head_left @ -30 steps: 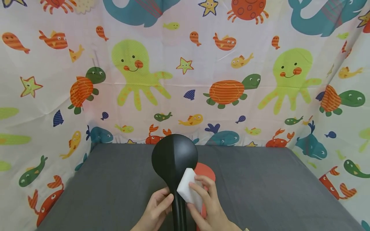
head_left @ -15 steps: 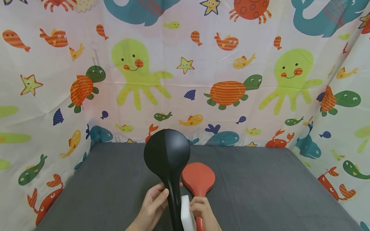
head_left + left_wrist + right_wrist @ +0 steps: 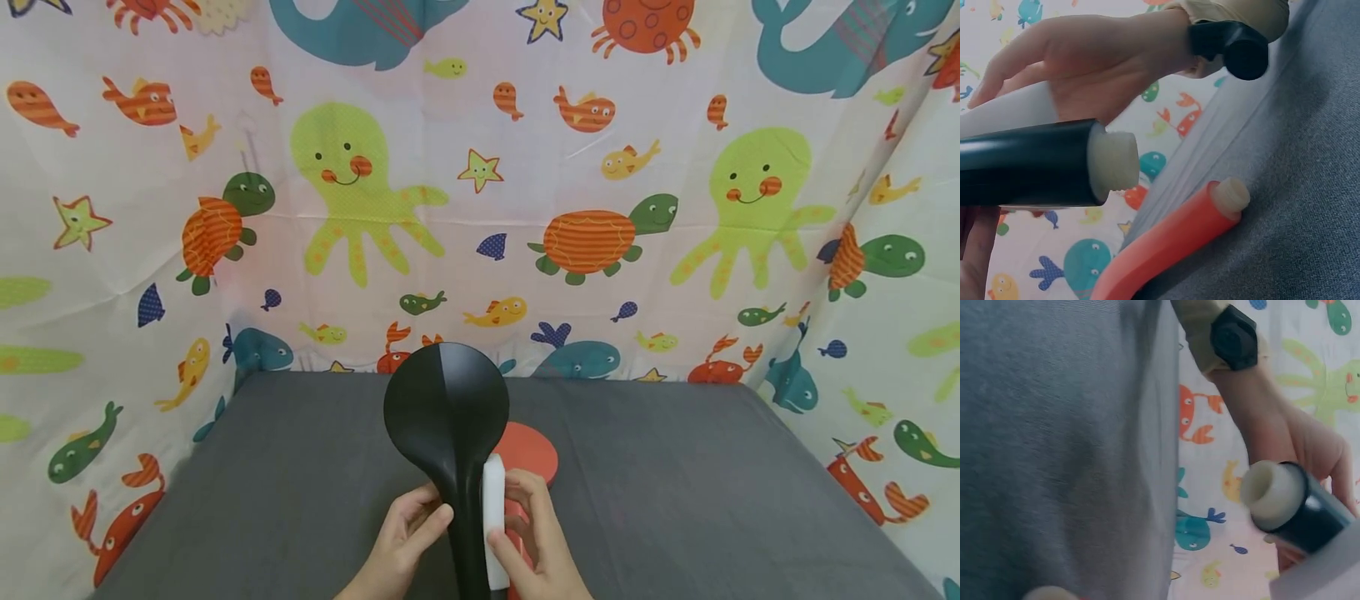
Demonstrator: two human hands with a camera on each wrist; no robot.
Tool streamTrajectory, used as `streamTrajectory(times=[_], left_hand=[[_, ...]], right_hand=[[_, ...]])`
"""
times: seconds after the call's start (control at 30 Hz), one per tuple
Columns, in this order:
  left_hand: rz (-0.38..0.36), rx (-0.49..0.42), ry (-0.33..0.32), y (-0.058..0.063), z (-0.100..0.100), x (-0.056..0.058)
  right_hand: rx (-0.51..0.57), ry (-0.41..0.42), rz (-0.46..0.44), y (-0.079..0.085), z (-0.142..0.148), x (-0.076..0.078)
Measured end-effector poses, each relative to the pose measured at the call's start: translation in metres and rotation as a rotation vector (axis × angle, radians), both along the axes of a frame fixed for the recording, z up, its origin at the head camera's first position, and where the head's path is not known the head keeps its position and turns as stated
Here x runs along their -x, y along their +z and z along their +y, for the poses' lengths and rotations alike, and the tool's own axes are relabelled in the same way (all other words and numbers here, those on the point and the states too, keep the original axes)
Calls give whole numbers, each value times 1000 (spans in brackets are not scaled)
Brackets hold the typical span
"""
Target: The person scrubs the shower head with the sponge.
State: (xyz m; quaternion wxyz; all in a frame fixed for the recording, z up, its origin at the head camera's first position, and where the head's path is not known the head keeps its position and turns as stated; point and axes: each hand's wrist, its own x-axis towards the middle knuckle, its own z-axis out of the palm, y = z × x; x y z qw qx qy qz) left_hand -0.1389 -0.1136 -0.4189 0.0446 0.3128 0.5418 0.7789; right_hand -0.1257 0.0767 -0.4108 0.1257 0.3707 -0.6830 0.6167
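Observation:
A glossy black hand shower head (image 3: 446, 400) is held up at the middle, its handle running down toward me. My left hand (image 3: 405, 533) holds that handle from the left, thumb in front. On the right side, my right hand (image 3: 542, 542) grips a white sponge block (image 3: 494, 525) against the handle. The sponge stands edge-on to the head camera. A pale threaded end (image 3: 1124, 161) of the black handle shows in the left wrist view. Behind lies a red shower head (image 3: 534, 454) on the cloth, partly covered by the sponge, the right hand and the black head.
Dark grey cloth (image 3: 300, 467) covers the table. A white curtain (image 3: 480, 250) printed with sea animals stands behind it and along both sides. In the left wrist view, the red handle (image 3: 1166, 240) ends in a pale threaded connector near the cloth.
The sponge went down the black handle, then back up partway, turning from flat to edge-on. The black shower head swung left, then back right. My left hand kept its hold.

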Motion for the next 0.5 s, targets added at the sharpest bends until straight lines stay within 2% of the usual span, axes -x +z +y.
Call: streamTrajectory(times=[0.1, 0.23, 0.33, 0.43, 0.5], left_hand=[[-13, -11, 7, -1, -1, 1], [-13, -33, 31, -3, -1, 5], [-28, -34, 73, -3, -2, 7], [-69, -16, 108, -3, -3, 9], [-107, 2, 120, -3, -5, 11]], right_hand=[[-49, 32, -68, -5, 2, -4], [-112, 44, -252, -9, 5, -14], [-154, 74, -373, -11, 8, -19], [-184, 113, -394, -17, 12, -23], [-207, 135, -320, -24, 14, -24]])
